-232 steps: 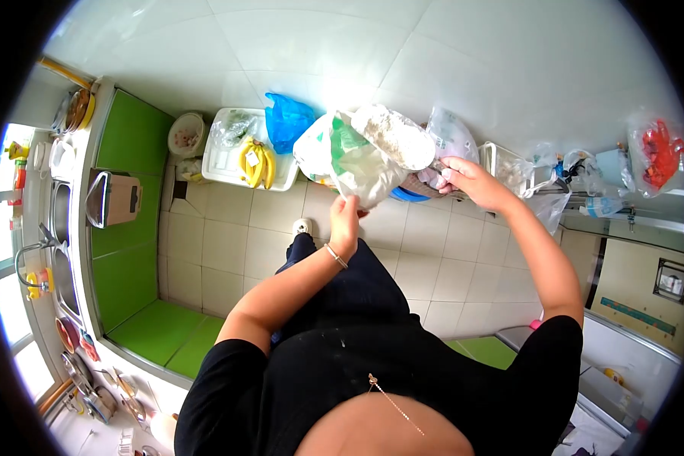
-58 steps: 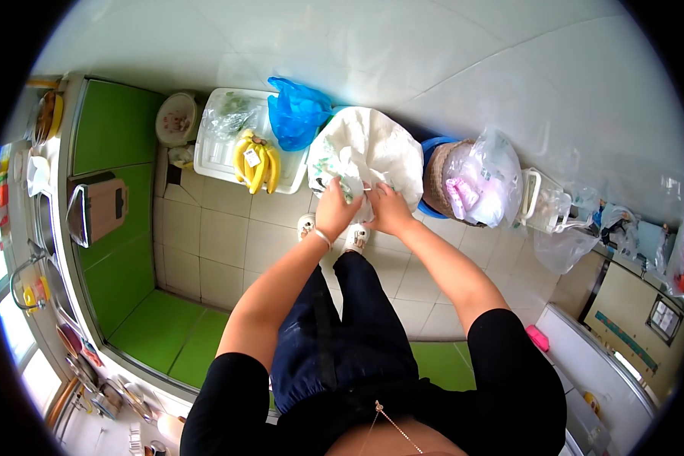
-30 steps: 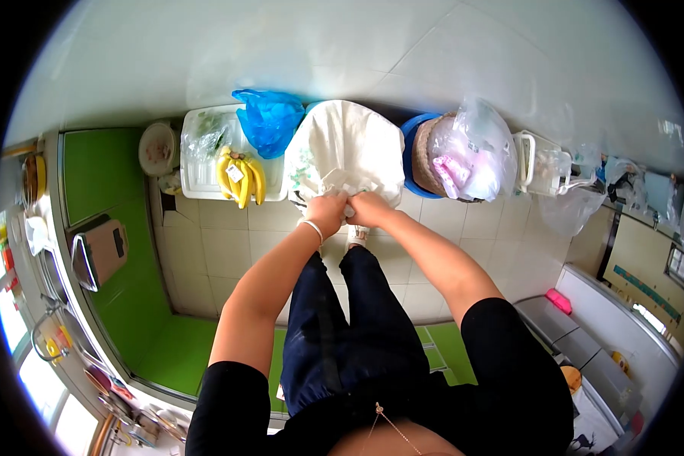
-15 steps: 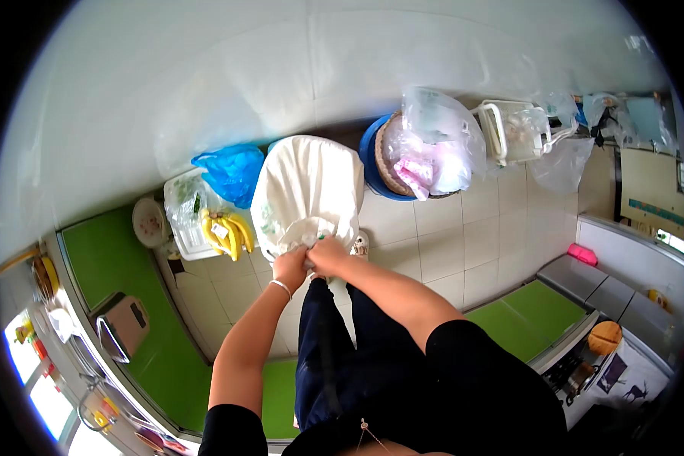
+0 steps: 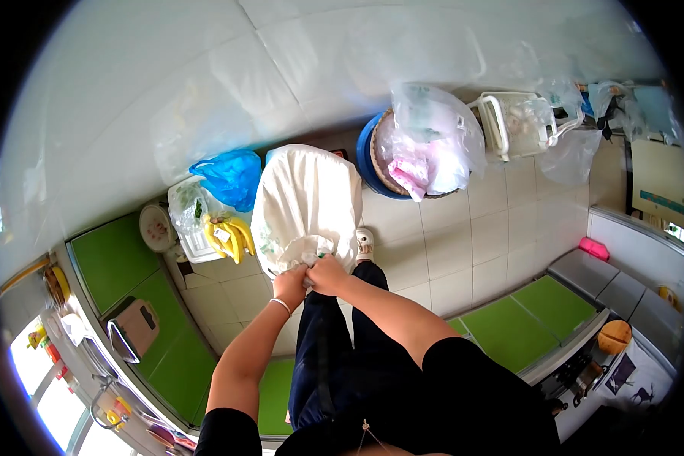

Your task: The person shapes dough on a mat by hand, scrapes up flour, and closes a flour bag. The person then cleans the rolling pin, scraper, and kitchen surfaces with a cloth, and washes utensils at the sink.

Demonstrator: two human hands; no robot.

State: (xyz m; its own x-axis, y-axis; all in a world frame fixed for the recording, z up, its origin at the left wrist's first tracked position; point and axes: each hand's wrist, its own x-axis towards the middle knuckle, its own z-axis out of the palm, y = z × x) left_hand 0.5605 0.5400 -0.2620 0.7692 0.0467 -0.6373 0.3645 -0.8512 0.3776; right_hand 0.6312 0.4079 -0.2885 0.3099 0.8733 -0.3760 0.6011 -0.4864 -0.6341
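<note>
A large white sack (image 5: 308, 194) stands in front of me, its gathered mouth toward my body. My left hand (image 5: 290, 286) is closed on the bunched edge of the sack. Right beside it, touching, my right hand (image 5: 327, 275) grips the same gathered part. The fingertips of both hands are partly hidden in the folds. Left of the sack lie a blue plastic bag (image 5: 234, 178) and a bunch of yellow bananas (image 5: 229, 237) on a white tray lid (image 5: 198, 248). What the sack holds is hidden.
Right of the sack stands a blue bucket (image 5: 365, 156) with a woven basket and plastic bags (image 5: 436, 140). Farther right is a white rack (image 5: 518, 125). A round white tub (image 5: 156, 227) stands at the left. Green cabinets (image 5: 112, 262) line the left side.
Both hands have gone from handling the sack's loose edge to gripping its gathered mouth together. The sack now stands farther left in view, apart from the blue bucket. The view has turned.
</note>
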